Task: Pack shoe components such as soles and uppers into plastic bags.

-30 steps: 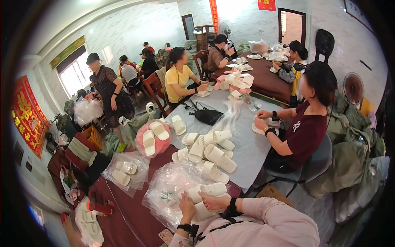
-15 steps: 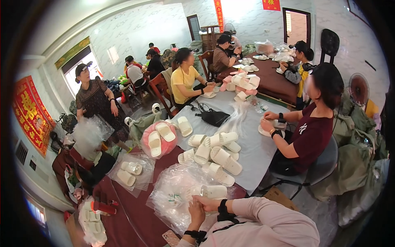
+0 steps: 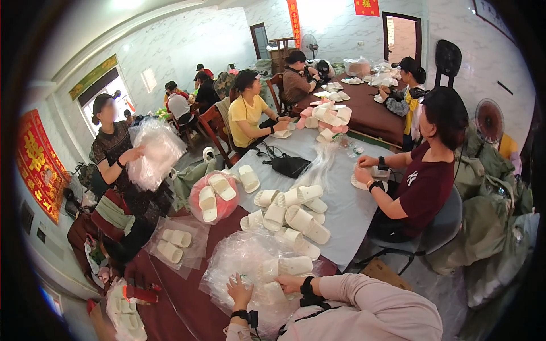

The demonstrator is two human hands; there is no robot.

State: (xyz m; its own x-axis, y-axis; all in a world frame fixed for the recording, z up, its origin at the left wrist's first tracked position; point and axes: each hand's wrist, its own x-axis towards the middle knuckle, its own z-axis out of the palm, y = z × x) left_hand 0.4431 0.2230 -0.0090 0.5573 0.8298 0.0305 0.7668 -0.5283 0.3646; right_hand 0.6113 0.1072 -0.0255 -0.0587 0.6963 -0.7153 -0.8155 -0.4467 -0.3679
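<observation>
My left hand [image 3: 240,292] lies over the near side of a heap of clear plastic bags [image 3: 224,264], its fingers spread. Beside it, my right hand [image 3: 290,283] is closed at the right side of the heap, its fingertips near a pale slipper-like shape [image 3: 275,293] partly under film. What those fingers grip cannot be made out. Just beyond my right hand, cream slippers [image 3: 296,265] rest at the bags' edge. Farther off, a pile of cream slippers [image 3: 307,223] lies on the grey table cover [image 3: 352,219].
Two slippers lie on a flat bag [image 3: 196,241] at left; two more sit on a pink bundle [image 3: 196,190]. A red-handled tool [image 3: 141,294] is at lower left. Co-workers sit around the tables. A standing person [image 3: 108,142] holds a bundle of film [image 3: 156,153].
My hands, together before, have parted; the left moved left and opened over the bags. The standing person has raised the film bundle. The whole view has shifted slightly.
</observation>
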